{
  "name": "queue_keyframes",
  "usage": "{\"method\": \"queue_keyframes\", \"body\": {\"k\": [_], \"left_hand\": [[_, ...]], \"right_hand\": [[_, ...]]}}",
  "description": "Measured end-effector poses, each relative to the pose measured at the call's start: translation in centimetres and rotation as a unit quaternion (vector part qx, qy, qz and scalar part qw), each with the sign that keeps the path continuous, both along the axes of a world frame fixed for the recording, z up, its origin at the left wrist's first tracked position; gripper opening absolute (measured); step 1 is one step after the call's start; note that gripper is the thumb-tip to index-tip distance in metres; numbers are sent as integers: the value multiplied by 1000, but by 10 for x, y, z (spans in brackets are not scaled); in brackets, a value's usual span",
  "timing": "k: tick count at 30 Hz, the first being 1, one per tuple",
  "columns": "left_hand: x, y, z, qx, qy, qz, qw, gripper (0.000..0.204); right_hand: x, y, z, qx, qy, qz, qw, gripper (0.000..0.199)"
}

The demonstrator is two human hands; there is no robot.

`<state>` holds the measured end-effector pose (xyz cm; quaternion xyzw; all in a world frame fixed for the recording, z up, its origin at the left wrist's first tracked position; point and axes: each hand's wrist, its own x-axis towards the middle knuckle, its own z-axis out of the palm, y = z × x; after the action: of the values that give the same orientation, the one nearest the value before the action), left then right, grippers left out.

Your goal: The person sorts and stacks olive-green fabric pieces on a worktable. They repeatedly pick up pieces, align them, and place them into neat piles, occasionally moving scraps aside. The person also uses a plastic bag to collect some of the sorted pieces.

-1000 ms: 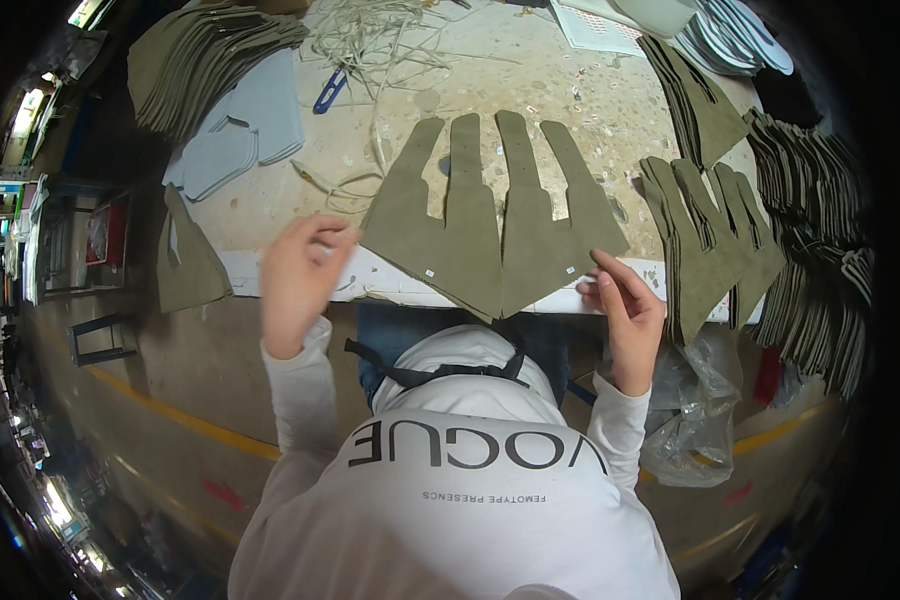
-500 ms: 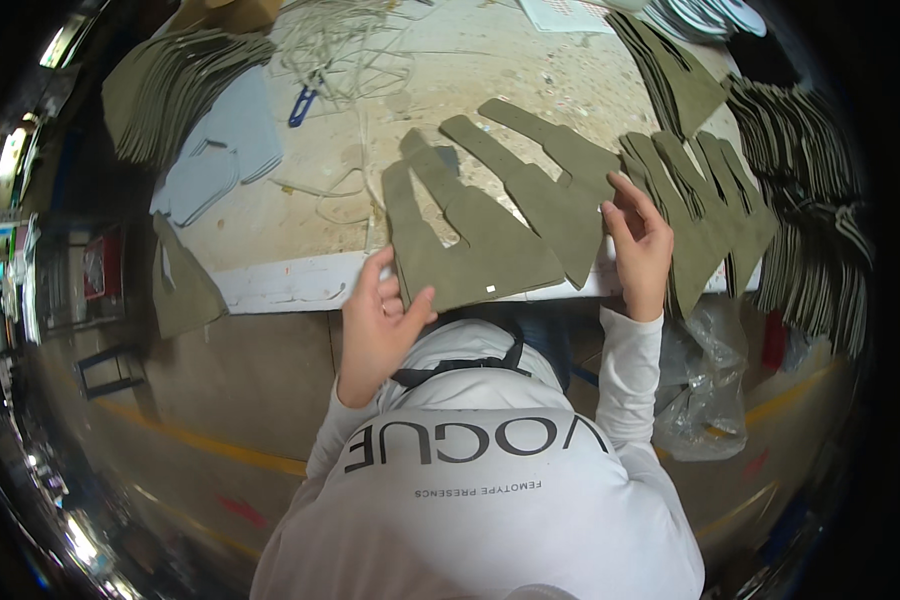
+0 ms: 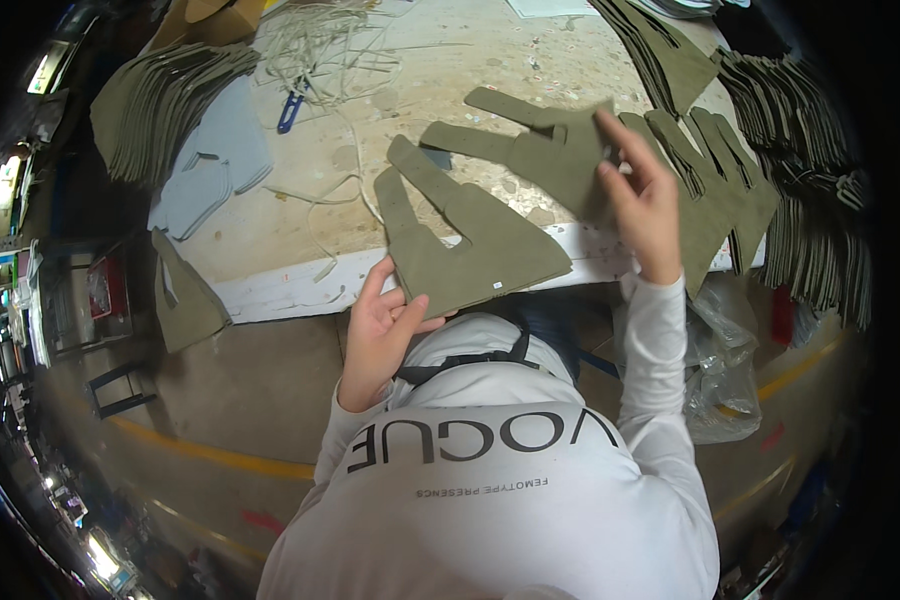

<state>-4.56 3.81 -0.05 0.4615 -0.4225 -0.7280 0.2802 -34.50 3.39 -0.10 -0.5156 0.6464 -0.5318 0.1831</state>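
My left hand (image 3: 378,330) grips the near left corner of an olive fabric panel (image 3: 485,250), thumb on top and fingers beneath. This panel has two strap-like arms pointing away from me, a V-shaped notch between them and a small white sticker near its lower edge. It appears to lie on at least one more layer. Between thumb and fingers, my right hand (image 3: 650,205) pinches the right edge of a second olive fabric panel (image 3: 560,165) of like shape. Its two arms point left over the table, and its part beside my hand is blurred.
More olive panels (image 3: 710,190) lie fanned at the right, beside dark stacks (image 3: 795,130). At the left are an olive stack (image 3: 160,115), light blue pieces (image 3: 225,150) and an olive piece (image 3: 185,300) overhanging the table edge (image 3: 270,297). A blue-handled tool (image 3: 290,112) rests by tangled strips (image 3: 320,50).
My right hand has moved away from me, turning the second panel so its arms point more to the left and its body lifts off the first panel. The left hand has barely moved.
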Motion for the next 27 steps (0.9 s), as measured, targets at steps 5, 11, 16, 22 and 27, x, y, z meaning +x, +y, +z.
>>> {"method": "queue_keyframes", "body": {"k": [5,11,16,22,27], "left_hand": [[7,-6,1,44,27,2,999,54],[14,-7,-7,72,82,29,994,49],[16,-8,-10,79,82,50,992,44],[15,-10,-9,81,91,51,991,45],[18,-10,-6,92,141,65,984,46]], "right_hand": [[8,-48,54,-159,150,54,974,57],[70,-28,39,-135,357,320,867,44],[89,19,16,-115,423,378,816,36],[85,32,10,-128,433,348,821,39],[84,29,14,-116,400,345,841,58]]}}
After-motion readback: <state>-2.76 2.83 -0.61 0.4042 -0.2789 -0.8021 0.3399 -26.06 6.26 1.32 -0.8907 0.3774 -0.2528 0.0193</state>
